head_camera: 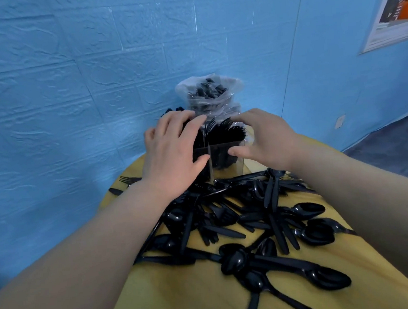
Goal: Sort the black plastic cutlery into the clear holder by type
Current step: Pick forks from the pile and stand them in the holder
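A yellow table (205, 299) carries a big loose heap of black cutlery (241, 225) near, then the clear holder (222, 152) farther back, packed with cutlery, left hand (171, 157) and right hand (263, 139) gripping its sides, a cutlery-filled plastic bag (209, 94) behind.

yellow table (186, 301) | cutlery pile (241, 225) | clear holder (223, 157) | bag (209, 97)

— What's behind all this?
— Blue wall (67, 67), embossed like brickwork, wrapping round the corner. A framed poster (394, 7) hangs upper right, with a white socket (340, 121) low down.
— And underfoot?
— Dark blue-grey floor (395, 150) at right. The counter (185, 291) is yellow.
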